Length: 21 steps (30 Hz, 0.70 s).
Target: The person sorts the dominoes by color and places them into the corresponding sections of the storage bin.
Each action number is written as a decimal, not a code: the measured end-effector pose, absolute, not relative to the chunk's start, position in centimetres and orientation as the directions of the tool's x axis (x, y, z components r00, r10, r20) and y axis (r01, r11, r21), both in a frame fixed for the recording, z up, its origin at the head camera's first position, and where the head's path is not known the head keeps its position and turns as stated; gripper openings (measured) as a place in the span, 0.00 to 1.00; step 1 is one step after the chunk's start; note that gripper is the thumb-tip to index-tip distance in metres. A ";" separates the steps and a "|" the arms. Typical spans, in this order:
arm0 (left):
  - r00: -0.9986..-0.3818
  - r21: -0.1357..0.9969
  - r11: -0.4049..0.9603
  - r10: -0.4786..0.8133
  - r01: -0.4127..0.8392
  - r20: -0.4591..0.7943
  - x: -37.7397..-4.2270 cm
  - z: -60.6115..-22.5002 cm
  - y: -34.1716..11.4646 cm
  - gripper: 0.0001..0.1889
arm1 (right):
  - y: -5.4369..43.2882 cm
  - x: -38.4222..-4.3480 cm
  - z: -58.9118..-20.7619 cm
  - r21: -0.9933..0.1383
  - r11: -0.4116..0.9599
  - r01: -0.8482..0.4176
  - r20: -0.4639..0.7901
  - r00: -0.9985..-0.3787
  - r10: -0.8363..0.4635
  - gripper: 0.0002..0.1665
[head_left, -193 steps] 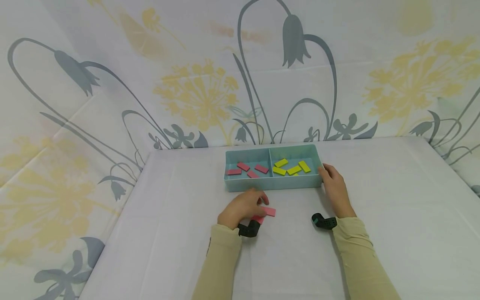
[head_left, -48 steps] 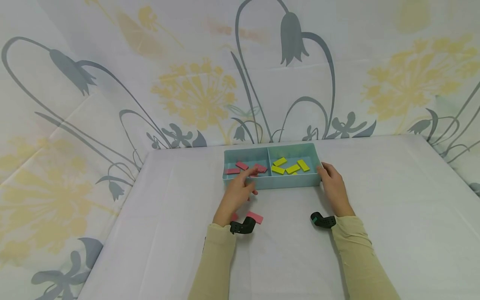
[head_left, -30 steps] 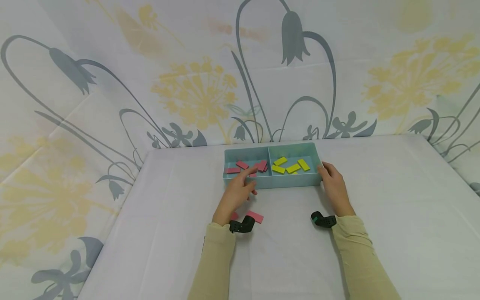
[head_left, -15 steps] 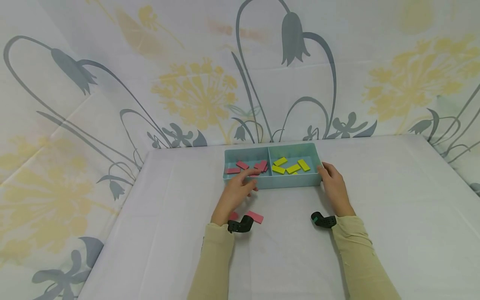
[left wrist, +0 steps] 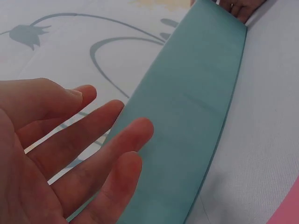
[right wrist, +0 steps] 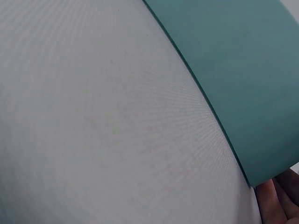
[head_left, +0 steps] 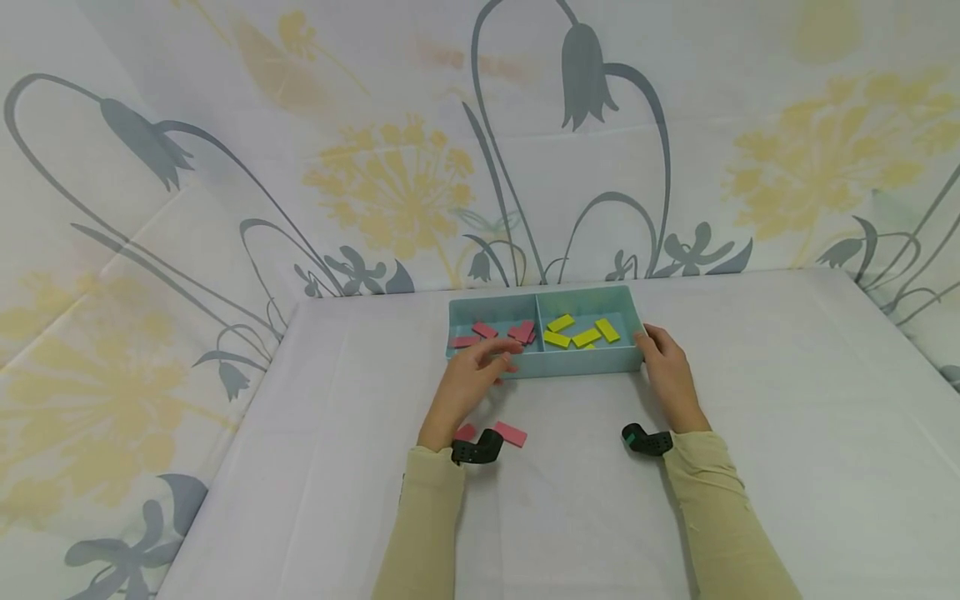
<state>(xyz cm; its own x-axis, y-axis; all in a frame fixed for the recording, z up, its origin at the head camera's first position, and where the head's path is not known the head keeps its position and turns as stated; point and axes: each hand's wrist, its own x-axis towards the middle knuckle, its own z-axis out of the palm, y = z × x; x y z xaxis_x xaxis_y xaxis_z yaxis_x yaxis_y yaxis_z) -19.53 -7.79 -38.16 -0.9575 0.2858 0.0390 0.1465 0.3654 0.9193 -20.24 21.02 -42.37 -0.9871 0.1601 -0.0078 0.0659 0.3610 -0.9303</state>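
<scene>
A pale teal two-compartment tray (head_left: 570,364) stands at the back of the table. Pink rectangular tiles (head_left: 485,331) lie in its left compartment, some overlapping near the divider; yellow tiles (head_left: 587,337) are in the right one. My left hand (head_left: 467,382) hovers at the tray's front wall, fingers spread and slightly bent, holding nothing, as the left wrist view confirms. It partly covers the left compartment. My right hand (head_left: 670,375) grips the tray's right end, thumb by the front corner. Beside my left wrist a pink tile (head_left: 511,434) lies on the table, with more pink (head_left: 465,432) partly hidden there.
A white cloth (head_left: 585,500) covers the table. Behind the tray rises a floral-printed backdrop (head_left: 525,167), close to its rear wall. Black wrist cameras (head_left: 478,447) sit on both wrists.
My left hand went from pink tiles on the table to the left compartment and released a tile by the divider. It has since drawn back slightly. My right hand stays on the tray.
</scene>
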 end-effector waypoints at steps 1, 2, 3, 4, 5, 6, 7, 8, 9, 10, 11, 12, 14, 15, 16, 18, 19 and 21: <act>-0.956 0.915 0.370 0.288 0.160 0.051 -19.5 -38.1 -7.8 0.11 | 21.0 -20.2 -42.4 -0.931 0.360 0.065 -0.008 -0.987 0.160 0.38; -0.955 0.910 0.377 0.288 0.174 0.063 -19.5 -38.1 -7.8 0.11 | 21.0 -20.2 -42.4 -0.931 0.359 0.066 -0.008 -0.987 0.160 0.39; -0.954 0.904 0.385 0.289 0.187 0.074 -19.5 -38.0 -7.8 0.12 | 21.0 -20.2 -42.4 -0.931 0.358 0.065 -0.008 -0.987 0.160 0.39; -0.952 0.899 0.388 0.294 0.202 0.088 -19.5 -38.0 -7.8 0.12 | 21.0 -20.2 -42.4 -0.932 0.356 0.064 -0.007 -0.987 0.159 0.39; -0.950 0.896 0.389 0.297 0.214 0.098 -19.5 -37.9 -7.8 0.13 | 21.0 -20.2 -42.4 -0.932 0.356 0.063 -0.006 -0.987 0.159 0.39; -0.948 0.895 0.390 0.301 0.218 0.100 -19.5 -37.9 -7.8 0.13 | 21.0 -20.2 -42.4 -0.932 0.357 0.062 -0.005 -0.987 0.159 0.40; -0.947 0.892 0.395 0.306 0.219 0.097 -19.5 -37.8 -7.9 0.13 | 21.0 -20.2 -42.4 -0.932 0.357 0.063 -0.005 -0.987 0.160 0.40; -0.945 0.891 0.398 0.313 0.217 0.091 -19.5 -37.7 -7.9 0.12 | 21.0 -20.2 -42.4 -0.932 0.357 0.063 -0.006 -0.987 0.160 0.40; -0.943 0.890 0.401 0.322 0.216 0.084 -19.5 -37.7 -7.9 0.12 | 21.0 -20.2 -42.4 -0.932 0.356 0.063 -0.006 -0.987 0.160 0.40; -0.940 0.888 0.406 0.332 0.214 0.074 -19.5 -37.6 -8.0 0.12 | 21.0 -20.2 -42.4 -0.933 0.355 0.064 -0.007 -0.987 0.160 0.40; -0.938 0.886 0.414 0.340 0.208 0.062 -19.5 -37.6 -8.0 0.11 | 21.0 -20.2 -42.4 -0.933 0.354 0.066 -0.008 -0.987 0.161 0.40; -0.934 0.882 0.423 0.353 0.207 0.049 -19.5 -37.6 -8.1 0.10 | 21.0 -20.2 -42.4 -0.933 0.353 0.068 -0.010 -0.987 0.161 0.40; -0.926 0.875 0.440 0.378 0.203 0.025 -19.4 -37.4 -8.2 0.10 | 21.0 -20.2 -42.4 -0.933 0.353 0.069 -0.012 -0.987 0.161 0.40; -0.921 0.868 0.454 0.390 0.202 0.010 -19.4 -37.4 -8.3 0.10 | 21.0 -20.2 -42.3 -0.933 0.354 0.070 -0.012 -0.987 0.162 0.40; -0.918 0.857 0.477 0.396 0.196 -0.010 -19.3 -37.2 -8.3 0.10 | 21.0 -20.2 -42.3 -0.932 0.355 0.070 -0.012 -0.987 0.162 0.40; -0.913 0.829 0.526 0.406 0.188 -0.051 -19.2 -37.0 -8.3 0.11 | 21.0 -20.2 -42.3 -0.932 0.356 0.070 -0.013 -0.987 0.162 0.39; -0.910 0.812 0.554 0.407 0.182 -0.073 -19.1 -36.9 -8.3 0.11 | 21.0 -20.2 -42.2 -0.932 0.356 0.071 -0.013 -0.987 0.162 0.39; -0.908 0.769 0.615 0.403 0.173 -0.118 -19.0 -36.7 -8.2 0.12 | 21.0 -20.2 -42.2 -0.932 0.354 0.073 -0.015 -0.987 0.163 0.39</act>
<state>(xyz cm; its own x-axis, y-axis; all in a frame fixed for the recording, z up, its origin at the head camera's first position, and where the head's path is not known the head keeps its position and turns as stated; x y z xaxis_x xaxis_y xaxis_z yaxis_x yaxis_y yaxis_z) -19.00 -8.19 -36.65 -0.9076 0.4029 -0.1181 0.1731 0.6154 0.7689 -20.25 20.97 -42.18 -0.9865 0.1630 -0.0151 0.0727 0.3538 -0.9325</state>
